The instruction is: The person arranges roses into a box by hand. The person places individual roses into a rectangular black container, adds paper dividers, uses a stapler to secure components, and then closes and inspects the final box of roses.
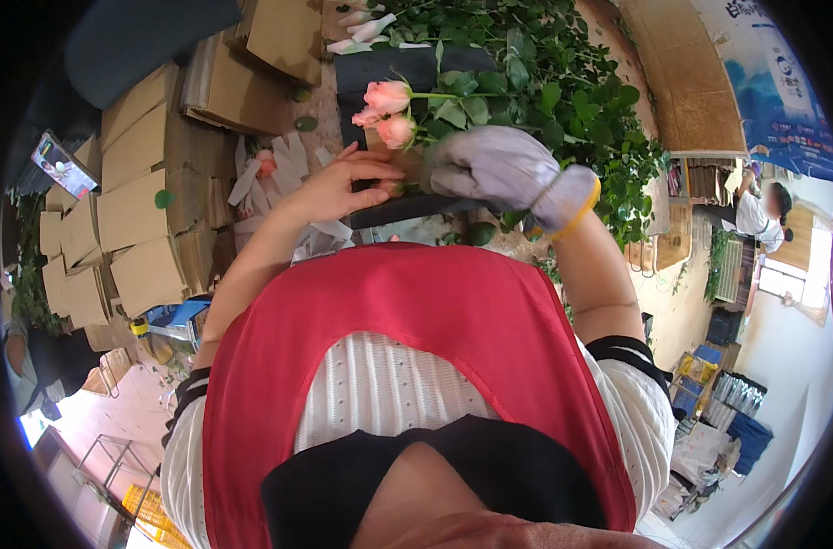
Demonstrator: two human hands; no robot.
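Observation:
My bare left hand [348, 185] is at the near edge of a black board [378, 69]. Its fingers and thumb close around a small pink rose head [393, 188], partly hidden. Facing it, my right hand [499, 169] wears a grey-white glove with a yellow cuff. Its fingers are curled, and whatever they hold is hidden and slightly blurred. Just beyond both hands, several pink roses [389, 95] lie on the board with their heads to the left and green stems to the right.
A large heap of leafy rose stems [563, 101] covers the right side. Stacked cardboard sheets [142, 201] stand at the left, near a phone [65, 165]. White paper sleeves [288, 165] lie left of the board. Another person [762, 215] is far right.

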